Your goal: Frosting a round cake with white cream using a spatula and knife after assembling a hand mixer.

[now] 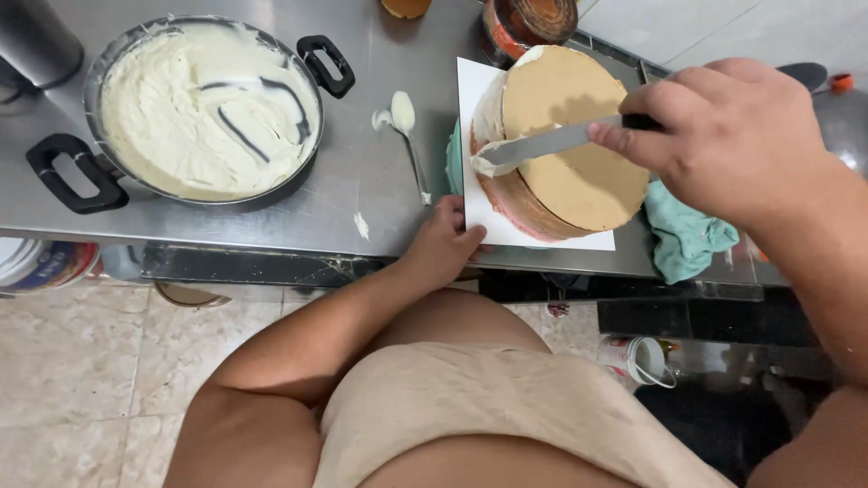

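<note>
— Steel counter (362, 172) is running above a tiled floor; how far is the frosting getting?

— Barely started. Right hand (723, 136) is gripping a spatula (542, 143), spreading cream on the cake (565, 145) at its 9 o'clock side; top and the lower side are showing bare.

— And the left hand (443, 244)?

— Pinching the white board (479, 226) at 7 o'clock of the cake.

— Supplies?

— 1 pot (203, 108) of cream at 9 o'clock, spoon (407, 136) between. Round brown jar (529, 23) sitting at 12; its label is unreadable.
</note>
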